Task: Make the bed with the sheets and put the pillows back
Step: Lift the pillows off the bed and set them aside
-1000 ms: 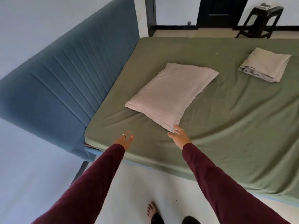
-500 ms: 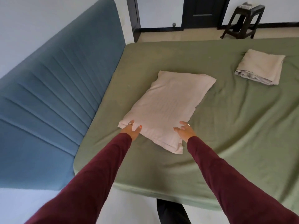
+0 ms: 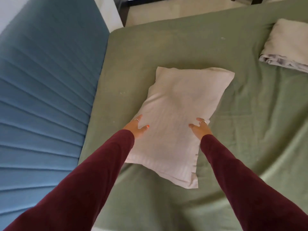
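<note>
A pale pillow (image 3: 180, 117) lies on the green sheet (image 3: 250, 130) of the bed, near the blue headboard (image 3: 50, 97) but not touching it. It sits at a slant.

The left hand (image 3: 135, 127) is at the left side of the pillow, with its fingers spread wide and fairly straight. The right hand (image 3: 200, 129) is at the right side, also open, with the thumb held out. Both hands seem to touch the pillow. They are a bit blurry, so it is hard to tell how hard they press. The fingertips on the far side of each hand are hidden. Each hand has a ring. Dark red sleeves (image 3: 83, 180) cover both arms, and the picture cuts them off at the bottom.

A folded pale cloth (image 3: 286, 45) lies on the sheet at the far right, well apart from the pillow. The edge of the picture cuts part of it off. The sheet has some wrinkles near the right arm. At the top, a bit of floor (image 3: 166, 12) shows.
</note>
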The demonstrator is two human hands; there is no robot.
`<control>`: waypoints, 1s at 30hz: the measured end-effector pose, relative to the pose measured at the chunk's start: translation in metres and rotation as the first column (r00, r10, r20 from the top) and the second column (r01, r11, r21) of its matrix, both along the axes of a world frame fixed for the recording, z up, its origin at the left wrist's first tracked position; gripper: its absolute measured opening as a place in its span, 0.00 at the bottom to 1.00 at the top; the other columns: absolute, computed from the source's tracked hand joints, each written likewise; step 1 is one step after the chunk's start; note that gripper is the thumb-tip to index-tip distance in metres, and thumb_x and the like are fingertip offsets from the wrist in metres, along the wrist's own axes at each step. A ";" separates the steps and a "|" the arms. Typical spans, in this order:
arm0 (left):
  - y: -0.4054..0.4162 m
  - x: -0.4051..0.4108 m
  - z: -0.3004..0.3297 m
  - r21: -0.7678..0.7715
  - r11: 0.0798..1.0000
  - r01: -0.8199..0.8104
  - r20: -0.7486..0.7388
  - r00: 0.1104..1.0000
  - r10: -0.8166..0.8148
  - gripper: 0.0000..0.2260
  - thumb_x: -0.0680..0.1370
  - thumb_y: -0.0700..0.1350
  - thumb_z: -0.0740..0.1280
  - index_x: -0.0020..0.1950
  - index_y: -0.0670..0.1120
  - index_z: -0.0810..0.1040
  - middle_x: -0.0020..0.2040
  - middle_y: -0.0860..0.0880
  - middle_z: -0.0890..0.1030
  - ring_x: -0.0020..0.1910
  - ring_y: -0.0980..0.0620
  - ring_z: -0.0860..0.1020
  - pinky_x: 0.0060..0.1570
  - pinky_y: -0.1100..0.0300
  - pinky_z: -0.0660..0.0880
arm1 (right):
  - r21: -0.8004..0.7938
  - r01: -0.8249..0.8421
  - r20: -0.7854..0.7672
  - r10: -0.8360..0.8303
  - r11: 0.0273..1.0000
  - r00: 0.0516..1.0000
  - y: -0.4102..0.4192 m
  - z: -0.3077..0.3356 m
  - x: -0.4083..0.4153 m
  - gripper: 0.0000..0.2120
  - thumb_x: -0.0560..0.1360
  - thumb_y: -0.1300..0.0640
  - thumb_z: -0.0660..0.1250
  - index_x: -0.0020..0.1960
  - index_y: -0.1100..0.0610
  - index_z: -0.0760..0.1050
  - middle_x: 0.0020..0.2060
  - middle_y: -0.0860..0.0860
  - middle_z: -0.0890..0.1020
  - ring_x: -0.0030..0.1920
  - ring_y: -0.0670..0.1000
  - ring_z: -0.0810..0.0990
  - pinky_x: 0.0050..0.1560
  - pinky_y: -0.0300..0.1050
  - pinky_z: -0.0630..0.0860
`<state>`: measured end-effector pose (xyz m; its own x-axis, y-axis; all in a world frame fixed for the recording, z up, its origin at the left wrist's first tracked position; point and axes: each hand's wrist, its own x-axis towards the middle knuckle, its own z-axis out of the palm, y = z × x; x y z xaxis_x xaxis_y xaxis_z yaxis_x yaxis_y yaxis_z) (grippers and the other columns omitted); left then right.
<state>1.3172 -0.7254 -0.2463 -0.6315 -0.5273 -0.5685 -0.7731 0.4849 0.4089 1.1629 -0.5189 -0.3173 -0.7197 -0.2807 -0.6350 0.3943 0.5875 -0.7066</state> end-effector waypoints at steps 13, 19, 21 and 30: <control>-0.083 -0.095 -0.076 -0.030 0.983 0.181 0.113 0.978 -0.177 0.35 0.76 0.55 0.66 0.78 0.53 0.50 0.78 0.53 0.52 0.75 0.51 0.56 0.72 0.55 0.57 | 0.334 -0.078 0.099 0.048 0.939 0.994 -0.037 -0.080 -0.066 0.48 0.73 0.40 0.68 0.79 0.53 0.40 0.78 0.54 0.41 0.77 0.59 0.46 0.75 0.56 0.52; -0.099 -0.122 -0.128 -0.033 0.982 0.184 0.180 0.968 -0.175 0.45 0.70 0.60 0.71 0.77 0.57 0.44 0.78 0.54 0.43 0.77 0.48 0.49 0.73 0.45 0.55 | 0.336 -0.053 0.144 0.004 0.940 0.990 -0.050 -0.122 -0.059 0.52 0.72 0.42 0.70 0.76 0.44 0.31 0.76 0.54 0.33 0.77 0.57 0.39 0.75 0.57 0.46; -0.106 -0.128 -0.145 -0.056 0.978 0.200 0.222 0.958 -0.183 0.48 0.68 0.62 0.72 0.76 0.60 0.42 0.78 0.54 0.41 0.77 0.46 0.48 0.72 0.41 0.55 | 0.348 -0.049 0.146 -0.003 0.936 0.989 -0.048 -0.138 -0.060 0.51 0.73 0.43 0.69 0.75 0.43 0.30 0.76 0.53 0.33 0.77 0.57 0.39 0.74 0.58 0.46; -0.119 -0.139 -0.205 0.132 0.991 0.003 0.106 0.994 -0.017 0.56 0.65 0.54 0.78 0.75 0.60 0.35 0.78 0.48 0.39 0.77 0.49 0.45 0.73 0.55 0.48 | 0.477 -0.027 0.099 -0.023 0.879 0.995 -0.053 -0.194 -0.071 0.54 0.72 0.38 0.67 0.73 0.44 0.25 0.75 0.55 0.31 0.77 0.59 0.39 0.71 0.66 0.51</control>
